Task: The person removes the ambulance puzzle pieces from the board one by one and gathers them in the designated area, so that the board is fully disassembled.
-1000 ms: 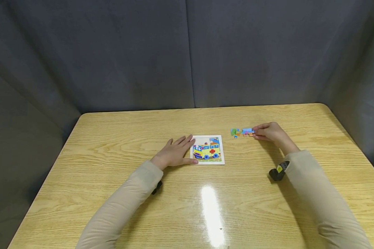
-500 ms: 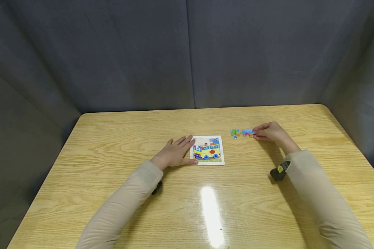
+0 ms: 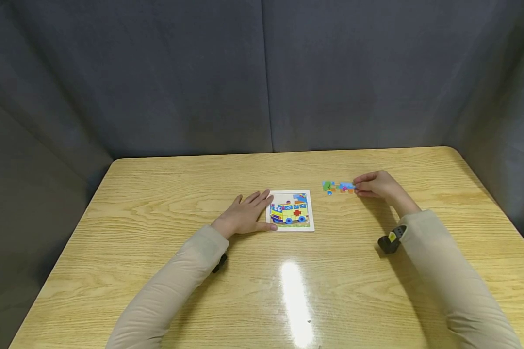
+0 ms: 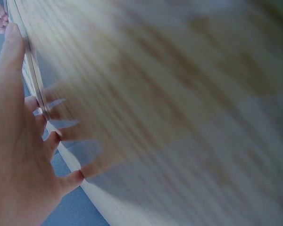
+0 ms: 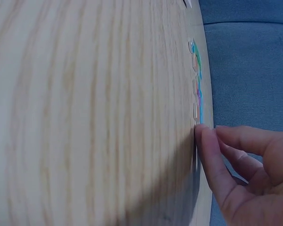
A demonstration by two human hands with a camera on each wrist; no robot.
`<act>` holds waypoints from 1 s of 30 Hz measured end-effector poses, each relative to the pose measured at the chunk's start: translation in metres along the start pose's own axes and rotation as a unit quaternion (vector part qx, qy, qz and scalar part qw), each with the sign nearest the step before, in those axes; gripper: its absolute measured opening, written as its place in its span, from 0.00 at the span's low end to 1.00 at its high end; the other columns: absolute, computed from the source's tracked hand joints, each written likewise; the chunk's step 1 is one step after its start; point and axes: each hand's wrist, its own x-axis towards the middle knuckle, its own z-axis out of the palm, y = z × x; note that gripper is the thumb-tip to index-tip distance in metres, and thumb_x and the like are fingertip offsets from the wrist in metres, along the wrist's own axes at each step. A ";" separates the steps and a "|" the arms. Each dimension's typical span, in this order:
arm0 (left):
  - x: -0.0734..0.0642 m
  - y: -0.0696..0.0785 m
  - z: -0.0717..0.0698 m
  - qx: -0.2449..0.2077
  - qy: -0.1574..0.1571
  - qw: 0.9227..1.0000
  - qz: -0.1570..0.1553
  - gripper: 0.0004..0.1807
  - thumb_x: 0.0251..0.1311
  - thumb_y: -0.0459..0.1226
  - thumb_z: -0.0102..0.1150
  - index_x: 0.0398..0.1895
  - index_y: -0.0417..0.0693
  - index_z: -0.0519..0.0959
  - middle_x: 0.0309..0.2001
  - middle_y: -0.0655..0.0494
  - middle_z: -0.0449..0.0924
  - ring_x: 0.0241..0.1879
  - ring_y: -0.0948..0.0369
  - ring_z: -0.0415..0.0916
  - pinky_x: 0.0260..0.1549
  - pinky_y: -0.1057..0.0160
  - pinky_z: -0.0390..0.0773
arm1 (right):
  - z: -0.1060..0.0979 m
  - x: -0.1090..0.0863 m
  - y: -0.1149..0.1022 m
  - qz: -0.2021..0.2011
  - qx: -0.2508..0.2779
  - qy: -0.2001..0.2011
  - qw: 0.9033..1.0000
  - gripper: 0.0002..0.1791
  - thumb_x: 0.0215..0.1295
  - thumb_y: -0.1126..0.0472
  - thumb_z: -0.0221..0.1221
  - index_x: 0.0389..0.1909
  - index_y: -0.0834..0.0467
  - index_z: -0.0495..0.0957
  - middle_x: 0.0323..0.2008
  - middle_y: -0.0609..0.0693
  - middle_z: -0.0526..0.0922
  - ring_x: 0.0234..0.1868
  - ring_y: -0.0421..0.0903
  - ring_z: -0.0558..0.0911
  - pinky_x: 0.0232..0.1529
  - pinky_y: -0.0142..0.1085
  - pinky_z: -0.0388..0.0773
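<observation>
Your left hand lies spread wide at the left edge of the puzzle tray. Loose puzzle pieces lie on the counter right of the tray, about level with its far edge; your right hand, fingers narrowed, meets their right end, pinch unconfirmed.

I see a white-rimmed jigsaw tray lying flat toward the table's far edge, showing a yellow cartoon ambulance, its upper left unfilled. Colorful loose pieces lie between it and the far right corner.
</observation>
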 end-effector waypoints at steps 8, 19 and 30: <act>0.002 -0.001 0.002 0.003 -0.004 1.000 -0.004 0.48 0.61 0.68 0.41 0.77 0.60 0.38 0.78 0.62 0.31 0.78 0.58 0.35 0.73 0.41 0.41 | 0.003 -0.001 -0.005 -0.009 -0.007 0.006 1.000 0.25 0.70 0.67 0.50 0.63 0.76 0.61 0.41 0.46 0.80 0.32 0.27 0.80 0.42 0.24 0.80; 0.004 -0.001 0.002 0.001 -0.006 1.000 -0.006 0.48 0.61 0.68 0.41 0.77 0.59 0.38 0.78 0.62 0.30 0.78 0.58 0.35 0.73 0.41 0.40 | 0.040 -0.006 -0.035 -0.062 -0.081 -0.005 0.995 0.24 0.69 0.62 0.53 0.62 0.72 0.67 0.55 0.66 0.76 0.36 0.30 0.79 0.49 0.33 0.80; 0.003 -0.002 0.002 -0.003 -0.009 1.000 -0.004 0.48 0.61 0.68 0.41 0.77 0.60 0.37 0.78 0.62 0.29 0.78 0.57 0.34 0.73 0.40 0.40 | 0.084 0.001 -0.048 -0.107 -0.104 -0.025 0.989 0.15 0.65 0.69 0.55 0.50 0.72 0.75 0.42 0.62 0.83 0.36 0.38 0.79 0.40 0.28 0.77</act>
